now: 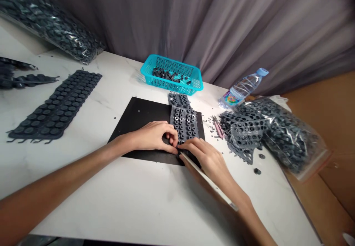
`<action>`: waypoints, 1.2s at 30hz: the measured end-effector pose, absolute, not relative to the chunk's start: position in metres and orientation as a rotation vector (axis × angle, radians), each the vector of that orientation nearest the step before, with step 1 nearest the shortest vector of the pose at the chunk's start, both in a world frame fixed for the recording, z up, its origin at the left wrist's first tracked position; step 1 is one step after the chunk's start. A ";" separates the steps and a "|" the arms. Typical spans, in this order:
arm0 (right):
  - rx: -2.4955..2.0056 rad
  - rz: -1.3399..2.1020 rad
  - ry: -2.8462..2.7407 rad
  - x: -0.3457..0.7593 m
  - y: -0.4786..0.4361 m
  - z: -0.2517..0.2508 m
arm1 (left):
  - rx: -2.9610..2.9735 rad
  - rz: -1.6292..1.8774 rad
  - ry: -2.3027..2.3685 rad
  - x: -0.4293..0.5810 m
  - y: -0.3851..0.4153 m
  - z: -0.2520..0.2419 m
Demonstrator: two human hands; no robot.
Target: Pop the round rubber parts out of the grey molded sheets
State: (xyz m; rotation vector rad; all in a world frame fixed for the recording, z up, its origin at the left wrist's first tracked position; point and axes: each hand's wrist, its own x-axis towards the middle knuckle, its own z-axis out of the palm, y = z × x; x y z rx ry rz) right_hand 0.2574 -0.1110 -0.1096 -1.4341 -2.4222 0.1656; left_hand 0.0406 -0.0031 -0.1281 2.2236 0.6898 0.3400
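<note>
A dark grey moulded rubber sheet (184, 122) with rows of round, holed parts lies on a black mat (144, 114). My left hand (158, 137) is at the sheet's near end, thumb and fingertips closing together there. What lies between them is too small to make out. Beside it, my right hand (203, 153) grips a long, slim, whitish tool (212, 185) that slants from the fingertips back along the wrist. The tool's tip is by the left thumb at the sheet's near edge, mostly hidden by fingers.
A turquoise basket (197, 78) holding small black parts stands behind the mat. At right are pink snips (218, 127), punched-out sheets (245, 135), a water bottle (244, 87) and a bag of parts (291, 138). Another sheet (59, 105) and a large bag (50, 20) are at left.
</note>
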 end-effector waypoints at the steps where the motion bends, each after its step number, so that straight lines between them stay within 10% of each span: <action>1: -1.418 0.115 -2.433 0.257 -0.111 -0.111 | 2.219 0.338 0.692 0.041 -0.003 -0.128; 14: -1.309 -0.304 -2.506 0.250 -0.118 -0.120 | 2.172 0.310 0.794 0.044 -0.005 -0.128; 25: -1.858 0.143 -1.930 0.311 -0.104 -0.108 | 2.176 0.299 0.761 0.042 -0.007 -0.125; 36: -1.290 0.447 -2.292 0.271 -0.112 -0.107 | 2.200 0.308 0.688 0.041 -0.002 -0.131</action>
